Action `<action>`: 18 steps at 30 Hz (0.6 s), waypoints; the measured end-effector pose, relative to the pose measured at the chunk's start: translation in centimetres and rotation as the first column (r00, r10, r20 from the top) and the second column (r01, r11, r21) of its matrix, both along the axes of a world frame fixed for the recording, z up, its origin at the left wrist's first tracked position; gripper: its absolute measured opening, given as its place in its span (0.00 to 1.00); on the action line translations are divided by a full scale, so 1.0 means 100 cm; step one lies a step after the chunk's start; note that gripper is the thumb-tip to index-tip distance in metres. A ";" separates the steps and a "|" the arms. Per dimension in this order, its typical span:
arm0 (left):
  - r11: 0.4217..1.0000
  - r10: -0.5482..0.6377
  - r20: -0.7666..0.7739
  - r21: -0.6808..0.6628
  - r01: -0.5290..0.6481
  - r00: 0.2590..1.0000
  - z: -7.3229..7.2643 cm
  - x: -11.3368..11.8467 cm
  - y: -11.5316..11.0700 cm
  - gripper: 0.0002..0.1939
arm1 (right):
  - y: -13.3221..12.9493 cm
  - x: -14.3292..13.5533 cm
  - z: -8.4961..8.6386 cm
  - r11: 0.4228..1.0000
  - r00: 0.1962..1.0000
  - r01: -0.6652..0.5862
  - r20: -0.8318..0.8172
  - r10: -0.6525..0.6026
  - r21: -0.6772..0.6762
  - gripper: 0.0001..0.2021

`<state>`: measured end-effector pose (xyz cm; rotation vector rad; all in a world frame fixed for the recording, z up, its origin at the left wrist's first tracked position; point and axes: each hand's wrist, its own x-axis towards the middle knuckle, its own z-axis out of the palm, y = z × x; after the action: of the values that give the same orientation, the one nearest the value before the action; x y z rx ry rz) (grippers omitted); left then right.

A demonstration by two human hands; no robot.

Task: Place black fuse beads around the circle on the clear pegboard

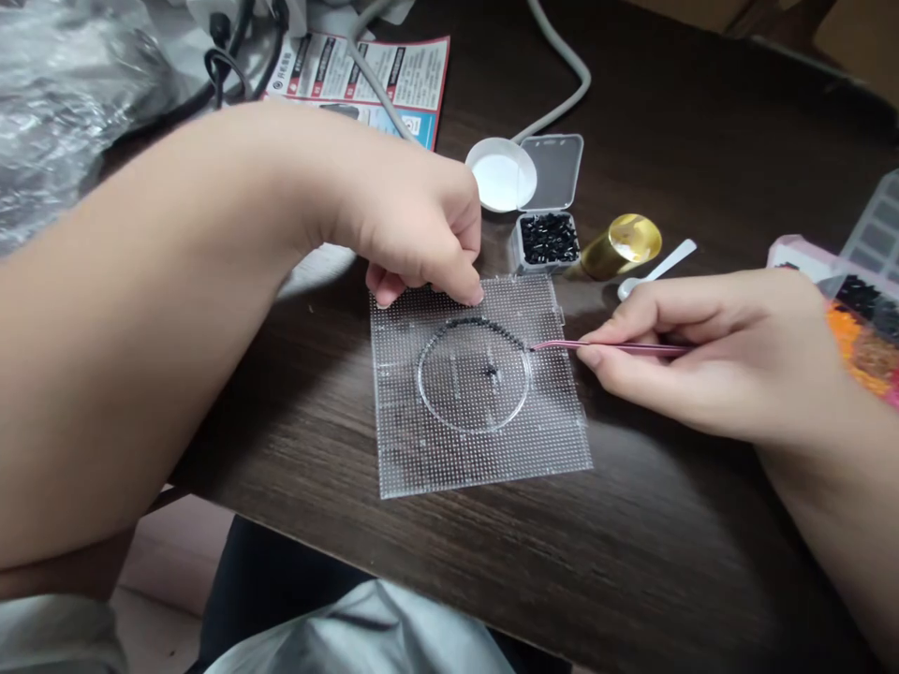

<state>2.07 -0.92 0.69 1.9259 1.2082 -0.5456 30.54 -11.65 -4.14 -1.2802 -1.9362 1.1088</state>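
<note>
A clear plastic pegboard (pixel 484 459) lies on the dark table, and a ring is visible on it. Small black fuse beads (pixel 474 321) line the ring's upper arc, and a small dark clump sits inside the ring. My left hand (pixel 421 225) bends over the board's far edge with its fingers curled and thumb pressed down at the rim. In my right hand (pixel 716 356), pink tweezers (pixel 632 348) are pinched between thumb and fingers. Their tip touches or nearly touches the right end of the black arc; whether a bead is in the tip is too small to tell.
Behind the board stand an open lidded box of black beads (pixel 549 240), a round white dish (pixel 501 176), a gold cylinder (pixel 628 245) and a white spoon (pixel 660 267). A tray of coloured beads (pixel 853 342) lies right. A printed leaflet (pixel 365 70), cables and plastic wrap (pixel 70 84) fill the back left.
</note>
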 end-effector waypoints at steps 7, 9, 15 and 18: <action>1.000 0.010 -0.012 -0.006 -0.010 1.000 -0.002 0.002 0.000 0.30 | -0.003 0.002 -0.003 1.000 1.000 0.001 -0.005 -0.001 0.016 0.10; 1.000 0.010 -0.024 -0.001 -0.010 1.000 -0.002 0.003 0.000 0.31 | -0.004 0.001 -0.003 1.000 1.000 -0.005 0.002 0.005 0.027 0.09; 0.999 -0.007 -0.050 0.036 0.009 0.999 -0.004 0.003 0.003 0.31 | -0.005 0.000 -0.003 1.000 1.000 -0.015 0.022 0.014 0.022 0.08; 1.000 -0.016 -0.035 0.019 0.017 0.999 -0.008 -0.003 0.007 0.28 | -0.004 0.001 -0.002 1.000 1.000 -0.004 0.031 0.004 0.007 0.09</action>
<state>1.81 -0.18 -0.11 1.9512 1.2247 -0.5800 30.59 -12.10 -4.31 -1.2975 -1.9645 1.0891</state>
